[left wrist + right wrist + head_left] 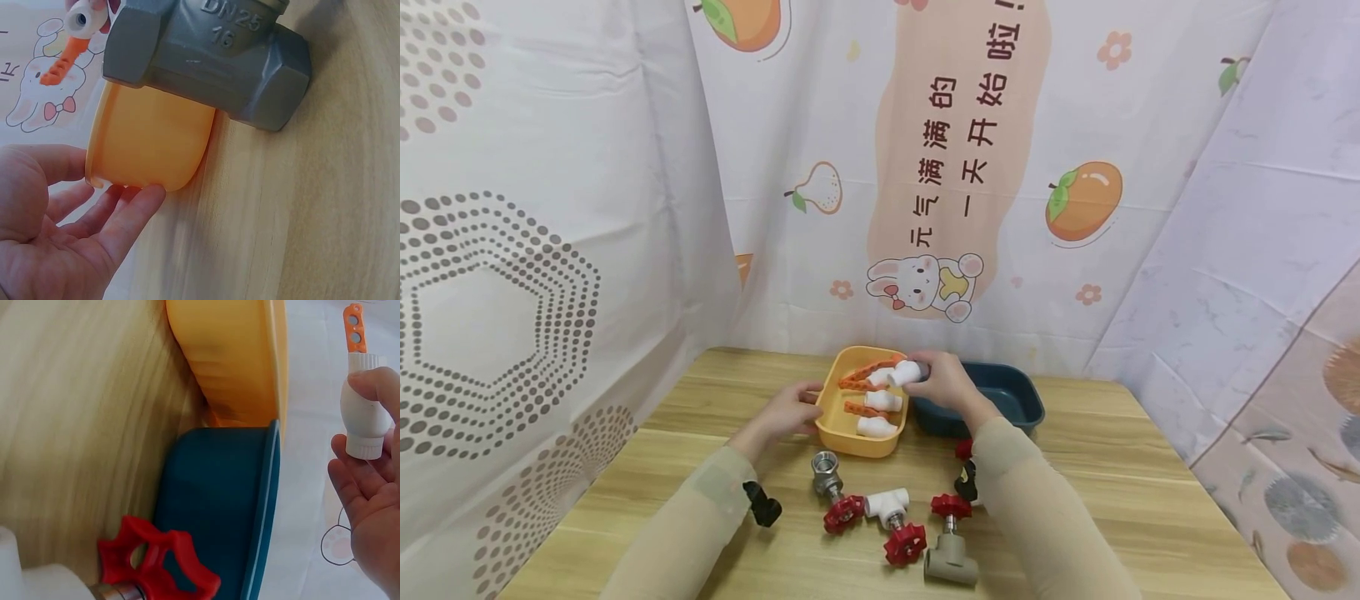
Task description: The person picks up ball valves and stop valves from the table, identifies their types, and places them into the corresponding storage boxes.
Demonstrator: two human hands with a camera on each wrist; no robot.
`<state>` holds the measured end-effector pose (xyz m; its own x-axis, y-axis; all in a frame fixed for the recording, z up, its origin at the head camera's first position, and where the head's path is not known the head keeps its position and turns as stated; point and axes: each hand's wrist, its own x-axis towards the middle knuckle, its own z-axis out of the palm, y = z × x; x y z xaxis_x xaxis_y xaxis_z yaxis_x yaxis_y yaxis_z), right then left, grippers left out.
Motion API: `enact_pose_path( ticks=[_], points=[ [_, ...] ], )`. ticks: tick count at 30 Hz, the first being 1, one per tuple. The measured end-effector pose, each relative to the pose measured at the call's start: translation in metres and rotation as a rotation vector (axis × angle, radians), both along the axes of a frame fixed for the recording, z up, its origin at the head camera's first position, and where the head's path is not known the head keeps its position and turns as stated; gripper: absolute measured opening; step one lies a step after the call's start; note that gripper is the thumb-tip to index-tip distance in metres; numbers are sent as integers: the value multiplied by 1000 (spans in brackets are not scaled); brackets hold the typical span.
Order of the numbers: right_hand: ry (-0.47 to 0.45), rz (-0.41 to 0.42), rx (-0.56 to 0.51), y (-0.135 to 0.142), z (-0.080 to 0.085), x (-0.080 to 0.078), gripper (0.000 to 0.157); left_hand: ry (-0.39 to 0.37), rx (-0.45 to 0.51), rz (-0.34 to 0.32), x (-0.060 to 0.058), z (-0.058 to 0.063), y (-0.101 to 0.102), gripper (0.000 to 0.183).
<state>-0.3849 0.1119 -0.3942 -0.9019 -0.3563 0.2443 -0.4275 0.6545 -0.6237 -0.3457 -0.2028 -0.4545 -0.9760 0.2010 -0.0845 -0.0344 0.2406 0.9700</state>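
Observation:
My right hand (946, 379) grips a white plastic ball valve (365, 415) with a perforated orange lever handle (354, 328). It holds this valve above the right part of a yellow bin (822, 404). Inside the bin lie several similar white valves (876, 427) with orange handles (865, 409). My left hand (786, 410) is at the bin's left side. In the left wrist view its spread, fairly straight fingers (134, 219) touch the rim and outer wall.
Right of the yellow bin stands a dark blue bin (1026, 400). In front lie a metal valve (825, 471), a white valve (887, 504) and a grey one (951, 562), each with a red handwheel. Another red handwheel (156, 559) shows beside the blue bin. A printed curtain (820, 292) hangs behind.

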Motion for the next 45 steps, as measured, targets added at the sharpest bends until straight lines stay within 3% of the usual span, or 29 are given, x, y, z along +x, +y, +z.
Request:
enact_pose_path(
  ticks=[8, 27, 40, 45],
  points=[
    [-28, -22, -6, -10, -4, -1, 47, -4, 12, 9, -2, -2, -1, 59],
    [-107, -19, 45, -16, -1, 6, 49, -12, 20, -6, -4, -2, -2, 60],
    [-189, 6, 125, -28, 0, 5, 50, 0, 9, 6, -2, -2, -1, 59],
    [-175, 8, 188, -33, 1, 5, 52, 0, 12, 9, -1, -2, 0, 59]
  ],
)
